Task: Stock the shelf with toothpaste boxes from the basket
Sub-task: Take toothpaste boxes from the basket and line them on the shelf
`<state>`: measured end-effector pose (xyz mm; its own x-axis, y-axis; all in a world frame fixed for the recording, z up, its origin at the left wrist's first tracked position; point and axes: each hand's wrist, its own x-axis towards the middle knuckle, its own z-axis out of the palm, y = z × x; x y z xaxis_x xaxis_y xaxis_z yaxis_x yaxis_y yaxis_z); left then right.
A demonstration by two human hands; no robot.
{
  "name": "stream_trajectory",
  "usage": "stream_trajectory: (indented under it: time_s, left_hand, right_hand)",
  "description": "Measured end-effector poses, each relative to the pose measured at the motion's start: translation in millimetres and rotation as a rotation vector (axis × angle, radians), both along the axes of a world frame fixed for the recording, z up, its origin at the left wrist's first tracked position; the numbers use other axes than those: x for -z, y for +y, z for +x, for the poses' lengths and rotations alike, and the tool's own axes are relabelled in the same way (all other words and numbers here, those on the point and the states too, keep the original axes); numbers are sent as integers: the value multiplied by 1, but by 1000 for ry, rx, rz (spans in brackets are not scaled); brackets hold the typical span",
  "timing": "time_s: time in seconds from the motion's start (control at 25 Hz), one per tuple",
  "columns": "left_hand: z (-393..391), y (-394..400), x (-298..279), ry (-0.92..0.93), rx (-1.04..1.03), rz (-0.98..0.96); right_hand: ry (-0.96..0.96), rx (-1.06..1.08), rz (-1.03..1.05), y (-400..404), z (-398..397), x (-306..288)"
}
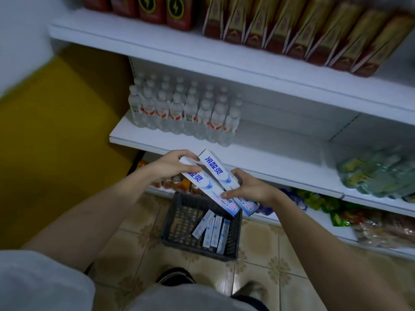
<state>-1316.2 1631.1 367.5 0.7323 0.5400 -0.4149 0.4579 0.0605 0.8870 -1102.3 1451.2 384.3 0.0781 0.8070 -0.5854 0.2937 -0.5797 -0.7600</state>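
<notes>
Two white-and-blue toothpaste boxes lie side by side in my hands, above the basket and just in front of the middle shelf (280,151). My left hand (173,167) grips the far end of the left box (207,189). My right hand (247,187) holds the near part of the right box (215,170), fingers curled round both boxes' lower halves. The dark plastic basket (170,221) stands on the tiled floor below, with several more toothpaste boxes (212,230) lying in its right side.
Small water bottles (184,111) fill the left of the middle shelf; its centre is bare white board. Green-labelled bottles (377,171) lie at its right. Red and gold cartons (303,30) line the upper shelf. Snack packets (325,203) sit on the bottom shelf. My shoes (175,277) are near the basket.
</notes>
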Motion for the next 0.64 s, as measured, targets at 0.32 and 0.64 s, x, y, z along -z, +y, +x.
stream_trajectory:
  time_s: [0.32, 0.64]
  left_hand:
    - [8, -33, -69, -200, -391, -96]
    - [39, -95, -179, 118, 98, 74]
  right_hand:
    - [29, 313, 259, -35, 31, -75]
    - [-27, 325, 487, -93, 79, -180]
